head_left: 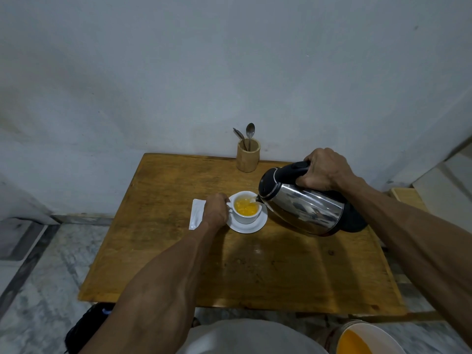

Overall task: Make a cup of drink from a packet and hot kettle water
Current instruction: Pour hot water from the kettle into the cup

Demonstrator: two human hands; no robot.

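Note:
A white cup (247, 217) stands on a white saucer (255, 227) on the wooden table (229, 264). Orange liquid fills part of the cup. My right hand (323, 169) grips the black handle of a steel kettle (304, 203), tilted left with its spout over the cup's rim, and water runs into the cup. My left hand (217, 209) holds the cup at its left side, by the handle. A white packet (196, 213) lies flat on the table just left of that hand.
A wooden holder (247, 157) with two spoons (249, 132) stands at the table's back edge against the wall. A bucket with orange contents (362, 341) sits on the floor at lower right. A dark bag (86, 325) lies on the floor at lower left.

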